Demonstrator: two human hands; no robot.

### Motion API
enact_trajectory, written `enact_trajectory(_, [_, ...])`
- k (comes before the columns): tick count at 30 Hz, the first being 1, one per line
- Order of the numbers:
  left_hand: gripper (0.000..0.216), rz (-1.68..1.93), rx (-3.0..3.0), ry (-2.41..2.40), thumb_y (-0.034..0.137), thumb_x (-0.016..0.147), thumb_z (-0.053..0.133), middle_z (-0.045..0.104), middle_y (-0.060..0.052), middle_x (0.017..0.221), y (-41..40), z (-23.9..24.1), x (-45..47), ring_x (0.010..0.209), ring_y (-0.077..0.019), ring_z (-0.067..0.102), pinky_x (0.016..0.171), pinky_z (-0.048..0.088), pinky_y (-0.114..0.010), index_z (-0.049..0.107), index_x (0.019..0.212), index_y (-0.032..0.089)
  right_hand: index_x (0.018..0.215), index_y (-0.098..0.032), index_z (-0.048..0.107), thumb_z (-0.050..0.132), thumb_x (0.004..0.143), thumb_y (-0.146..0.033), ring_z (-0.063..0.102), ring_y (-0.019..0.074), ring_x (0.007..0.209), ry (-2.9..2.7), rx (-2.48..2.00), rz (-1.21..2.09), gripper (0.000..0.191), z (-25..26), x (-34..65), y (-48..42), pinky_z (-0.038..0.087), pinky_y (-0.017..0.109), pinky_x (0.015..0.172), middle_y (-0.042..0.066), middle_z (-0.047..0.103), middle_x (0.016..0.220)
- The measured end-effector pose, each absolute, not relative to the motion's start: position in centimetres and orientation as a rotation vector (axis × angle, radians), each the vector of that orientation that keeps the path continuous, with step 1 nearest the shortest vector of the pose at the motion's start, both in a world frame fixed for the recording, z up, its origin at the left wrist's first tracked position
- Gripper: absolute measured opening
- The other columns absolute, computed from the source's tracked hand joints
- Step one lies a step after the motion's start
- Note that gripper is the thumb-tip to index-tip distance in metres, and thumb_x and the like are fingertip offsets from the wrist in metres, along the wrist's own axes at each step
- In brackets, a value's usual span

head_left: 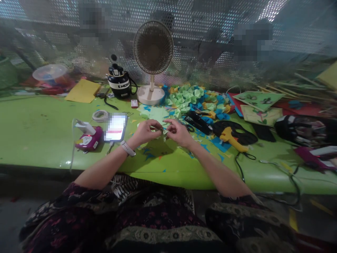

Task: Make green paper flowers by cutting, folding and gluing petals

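Observation:
Both hands meet over the green table, pinching a small piece of pale green paper (165, 133) between them. My left hand (149, 133) has thumb and forefinger closed on its left side. Opposite it, my right hand (178, 133) grips the paper with bent fingers. Just beyond the hands lies a pale green paper sheet (157, 113). Behind that rises a heap of folded paper pieces (186, 96) in green, blue and orange. Black scissors (190, 128) and a black stapler (198, 123) lie right of my right hand. How the held paper is folded is too small to tell.
A fan (153, 49) and a dark bottle (119, 82) stand at the back. Left are a lit phone (116, 127), a tape roll (100, 115) and a purple power adapter (89, 138). A yellow glue gun (233, 140) with a cord lies right. Paper scraps (150, 155) litter the table.

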State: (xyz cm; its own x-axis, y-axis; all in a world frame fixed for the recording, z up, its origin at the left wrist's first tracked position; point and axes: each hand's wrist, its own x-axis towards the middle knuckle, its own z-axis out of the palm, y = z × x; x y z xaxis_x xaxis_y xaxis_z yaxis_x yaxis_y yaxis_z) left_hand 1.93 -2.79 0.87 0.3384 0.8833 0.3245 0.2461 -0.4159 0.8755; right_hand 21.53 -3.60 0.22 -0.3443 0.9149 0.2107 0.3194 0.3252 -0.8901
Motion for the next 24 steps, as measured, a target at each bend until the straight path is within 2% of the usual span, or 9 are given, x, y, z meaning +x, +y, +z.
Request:
enact_trajectory(10, [0.01,1.133,2.133,0.902,0.024,0.075,0.067,0.075,-0.008,0.084,-2.8,0.6,1.5,0.08,-0.0192,0.069,0.079,0.055,-0.033,0.075,0.077,0.02,0.119,-0.02,0.058,0.062,0.073,-0.021,0.063,0.0129,0.061,-1.854,-1.04,1.034,0.045,-0.2,21.7,-3.3,0.052,0.026,0.061,-0.004,0.062,0.074])
enact_trajectory(16, [0.013,1.15,2.094,0.921,0.03,0.08,0.068,0.076,-0.008,0.087,-3.1,1.0,1.8,0.082,-0.0196,0.069,0.079,0.054,-0.033,0.076,0.082,0.02,0.117,-0.022,0.059,0.063,0.075,-0.021,0.069,0.0165,0.066,-1.853,-1.079,1.041,0.042,-0.4,21.9,-3.2,0.056,0.031,0.068,-0.002,0.068,0.075])
enact_trajectory(21, [0.031,1.224,1.784,0.969,0.037,0.082,0.067,0.075,-0.012,0.101,-2.9,1.5,1.8,0.088,-0.0185,0.069,0.073,0.055,-0.028,0.073,0.103,0.014,0.1,-0.02,0.057,0.068,0.075,-0.024,0.071,0.0186,0.062,-1.572,-1.14,1.293,0.027,0.0,22.3,-2.5,0.06,0.036,0.068,0.0,0.072,0.072])
enact_trajectory(24, [0.032,1.252,1.693,1.047,0.039,0.081,0.067,0.074,-0.012,0.098,-2.5,1.4,1.7,0.086,-0.0178,0.067,0.068,0.052,-0.025,0.072,0.101,0.013,0.089,-0.02,0.055,0.072,0.074,-0.023,0.071,0.0171,0.06,-1.345,-1.178,1.388,0.022,0.3,22.3,-2.1,0.062,0.036,0.069,0.002,0.074,0.072])
